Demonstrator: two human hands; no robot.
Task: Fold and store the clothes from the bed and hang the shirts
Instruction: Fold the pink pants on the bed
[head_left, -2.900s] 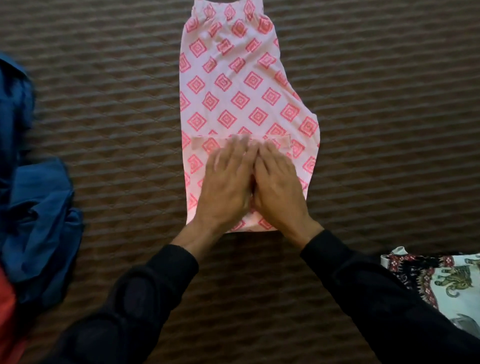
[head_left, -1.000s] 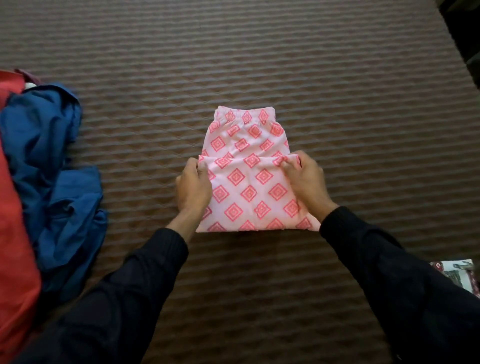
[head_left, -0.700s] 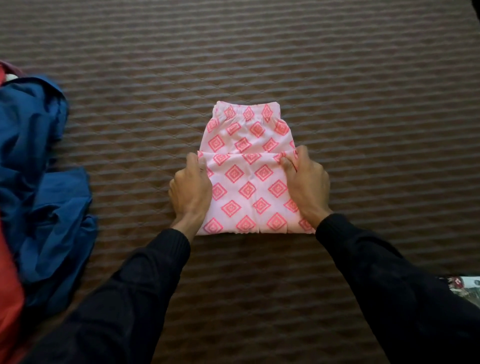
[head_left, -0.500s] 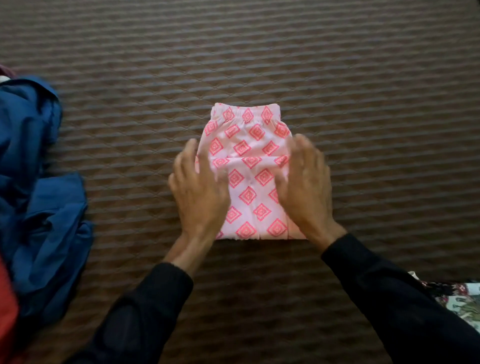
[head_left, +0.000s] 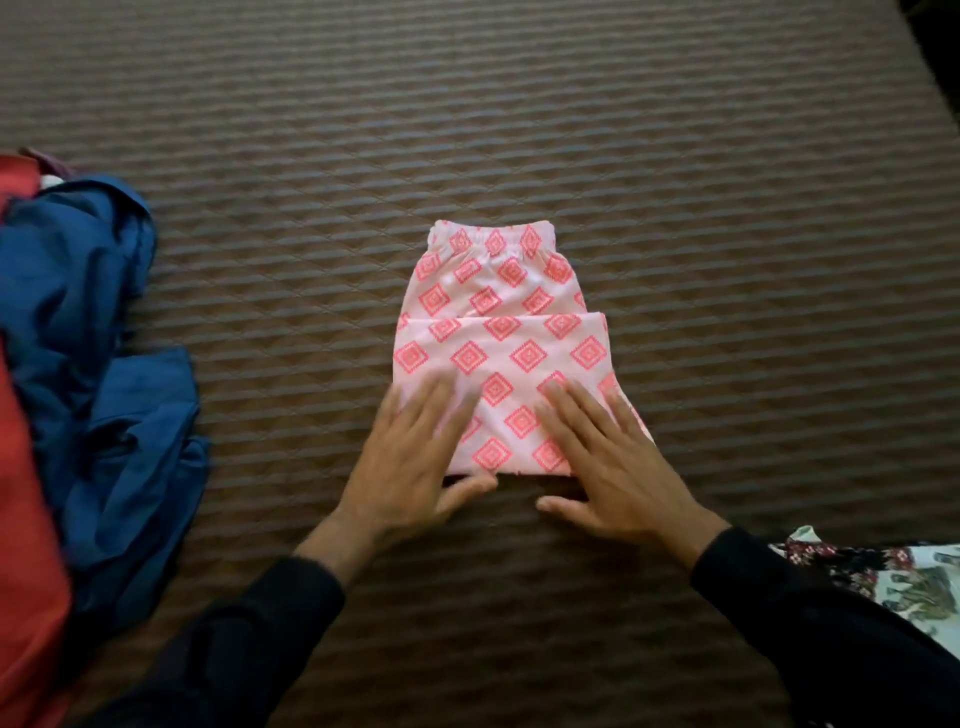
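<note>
Lying mid-bed (head_left: 675, 156), the folded pants (head_left: 498, 338) run long axis away from the person; both hands, left (head_left: 410, 467) and right (head_left: 613, 467), rest flat with fingers open on the near edge, equally near.

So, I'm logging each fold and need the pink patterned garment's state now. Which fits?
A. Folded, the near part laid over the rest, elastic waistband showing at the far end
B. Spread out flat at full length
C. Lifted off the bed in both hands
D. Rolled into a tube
A: the pink patterned garment lies on the bed, a fold edge across it, and both the left hand and the right hand rest flat on its near part.
</note>
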